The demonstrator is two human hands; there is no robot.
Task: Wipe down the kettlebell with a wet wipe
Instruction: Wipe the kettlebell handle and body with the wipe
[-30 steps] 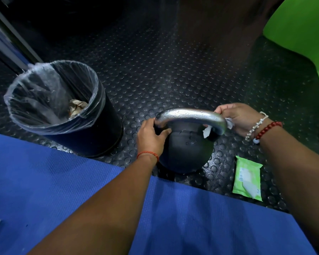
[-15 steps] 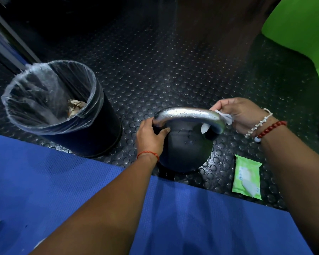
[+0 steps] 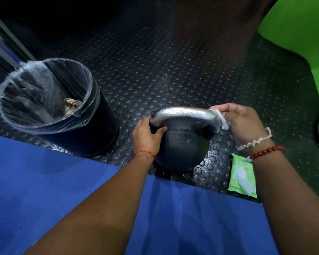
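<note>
Upright kettlebell (image 3: 180, 148) on studded floor (image 3: 155, 70), just beside blue mat (image 3: 44, 181). Gripped at handle's left end by left hand (image 3: 147, 137); wet wipe (image 3: 222, 120) pinched in right hand (image 3: 243, 122) against right end. Handle seemingly underway, black body probably left.

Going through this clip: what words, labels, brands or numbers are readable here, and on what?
Nothing can be read.
green wipes pack: print on its front, too small and blurred to read.
kettlebell, bin, blue mat: no text visible.
</note>
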